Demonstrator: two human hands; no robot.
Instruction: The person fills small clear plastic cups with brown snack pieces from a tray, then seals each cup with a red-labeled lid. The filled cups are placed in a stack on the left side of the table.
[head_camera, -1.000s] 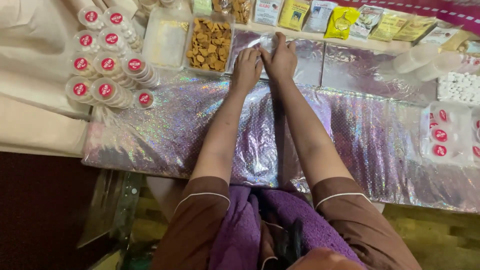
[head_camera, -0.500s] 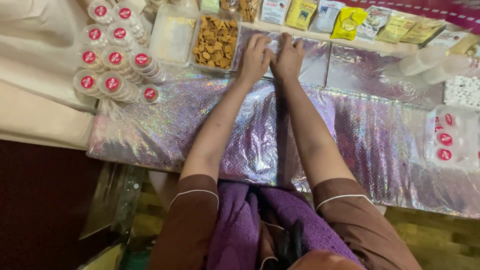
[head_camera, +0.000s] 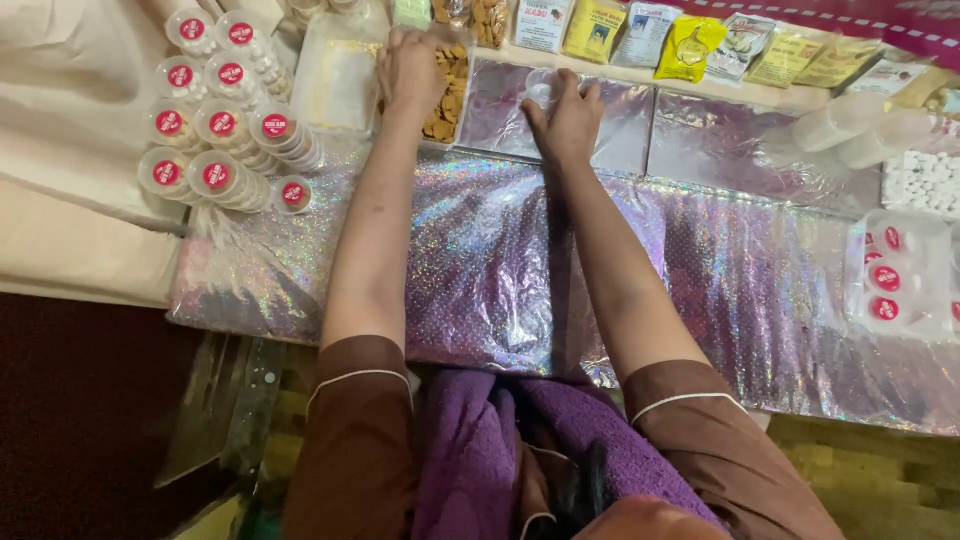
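Glittering foil covered the surface (head_camera: 500, 260). At 11 o'clock the left hand (head_camera: 410, 70) rested palm-down, grasping nothing, on a snack tray (head_camera: 452, 95); at 12 o'clock the right hand (head_camera: 565, 120) gripped a small clear cup (head_camera: 540, 88).

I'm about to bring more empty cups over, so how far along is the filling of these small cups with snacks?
Done: stacks of lidded cups with red labels lie at the left. In hand: the left hand reaches into the tray of brown snacks, while the right hand holds a small clear cup on the shiny cloth. Left: that cup looks unfilled and unlidded, and the tray still holds many snacks.
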